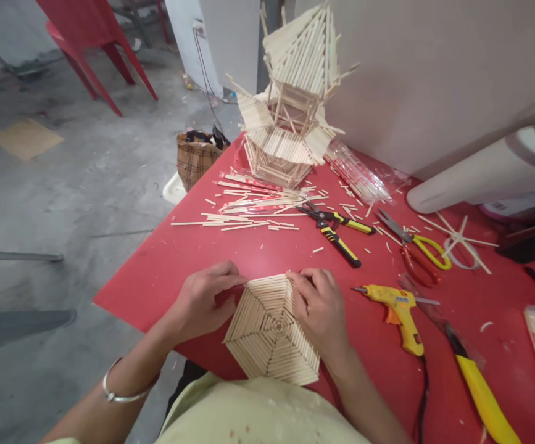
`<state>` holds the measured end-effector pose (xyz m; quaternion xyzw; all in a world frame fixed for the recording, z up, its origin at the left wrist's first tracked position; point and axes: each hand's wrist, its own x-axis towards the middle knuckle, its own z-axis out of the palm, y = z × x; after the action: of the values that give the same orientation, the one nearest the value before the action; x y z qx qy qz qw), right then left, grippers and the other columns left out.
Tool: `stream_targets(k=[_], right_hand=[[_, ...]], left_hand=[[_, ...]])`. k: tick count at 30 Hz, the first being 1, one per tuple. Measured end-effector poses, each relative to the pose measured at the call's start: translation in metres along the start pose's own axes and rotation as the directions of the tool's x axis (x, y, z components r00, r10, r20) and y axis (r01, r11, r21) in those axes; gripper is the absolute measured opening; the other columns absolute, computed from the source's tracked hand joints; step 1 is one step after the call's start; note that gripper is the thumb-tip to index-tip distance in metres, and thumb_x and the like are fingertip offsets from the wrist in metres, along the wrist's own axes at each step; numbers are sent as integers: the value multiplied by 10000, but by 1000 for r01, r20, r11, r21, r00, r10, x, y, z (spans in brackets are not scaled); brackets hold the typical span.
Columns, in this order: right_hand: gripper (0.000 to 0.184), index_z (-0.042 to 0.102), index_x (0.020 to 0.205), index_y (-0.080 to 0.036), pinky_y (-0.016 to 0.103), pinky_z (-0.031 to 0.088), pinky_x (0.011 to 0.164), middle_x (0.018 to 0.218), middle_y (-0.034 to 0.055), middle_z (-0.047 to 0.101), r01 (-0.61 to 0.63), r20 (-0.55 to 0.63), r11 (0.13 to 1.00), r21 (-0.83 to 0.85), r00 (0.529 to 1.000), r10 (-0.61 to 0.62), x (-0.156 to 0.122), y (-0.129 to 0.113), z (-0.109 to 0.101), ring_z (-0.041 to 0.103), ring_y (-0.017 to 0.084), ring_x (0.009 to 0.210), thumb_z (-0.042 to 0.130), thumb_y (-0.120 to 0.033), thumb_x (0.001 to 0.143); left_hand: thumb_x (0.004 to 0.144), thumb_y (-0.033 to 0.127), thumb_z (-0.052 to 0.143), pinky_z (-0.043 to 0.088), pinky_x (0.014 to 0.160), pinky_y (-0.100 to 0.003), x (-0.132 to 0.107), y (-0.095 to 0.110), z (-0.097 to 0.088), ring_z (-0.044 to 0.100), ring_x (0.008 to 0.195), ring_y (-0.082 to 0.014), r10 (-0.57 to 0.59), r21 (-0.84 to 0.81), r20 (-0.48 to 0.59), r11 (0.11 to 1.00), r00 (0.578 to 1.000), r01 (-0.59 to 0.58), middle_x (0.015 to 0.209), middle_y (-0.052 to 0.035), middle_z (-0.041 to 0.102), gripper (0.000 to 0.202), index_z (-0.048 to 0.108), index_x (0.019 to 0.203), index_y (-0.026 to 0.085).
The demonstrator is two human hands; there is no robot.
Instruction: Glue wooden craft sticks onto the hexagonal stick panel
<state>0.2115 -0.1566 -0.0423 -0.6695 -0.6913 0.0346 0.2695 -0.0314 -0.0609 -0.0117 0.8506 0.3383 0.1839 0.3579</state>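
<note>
A hexagonal panel of pale wooden sticks (267,345), laid in rings around its middle, lies at the table's near edge in front of my body. My left hand (209,299) pinches its upper left corner between thumb and fingers. Bent over the upper right corner and side, my right hand (320,305) grips the panel's edge with its fingertips. To the right of my right hand rests a yellow glue gun (394,305), its nozzle toward the panel. Yellow-and-black cutters (334,234) lie just beyond my hands.
A tiered stick structure (295,105) stands at the far corner. Loose sticks (248,219) and offcuts lie before it. Rightward are red-and-yellow-handled scissors (415,246), a star of sticks (459,237), a yellow-handled knife (480,388) and a white roll (480,163). The red table (156,271) ends at left.
</note>
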Motion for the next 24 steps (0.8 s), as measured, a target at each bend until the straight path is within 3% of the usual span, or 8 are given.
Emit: stream_targets(k=[14,24], right_hand=[[297,710,1144,-211,379,467,804,958,79,620,11,-5,1000,5,1000,-11,1,-2,-1,521,220,909,522,-113,935],[296,709,1151,-212,375,462,805,964,79,618,12,-5,1000,-5,1000,-12,1,-1,0,518,218,908,525,-118,939]], left_hand=[[740,62,505,504,667,-248,-2,-1,3,648,776,-162,16,6,-24,1000,1000,-16,929,-65,698,422,743,1067,183],[908,231,598,499,675,-235,0,-3,6,660,782,-149,-18,30,-31,999,999,19,930,-62,706,213,760,1040,193]])
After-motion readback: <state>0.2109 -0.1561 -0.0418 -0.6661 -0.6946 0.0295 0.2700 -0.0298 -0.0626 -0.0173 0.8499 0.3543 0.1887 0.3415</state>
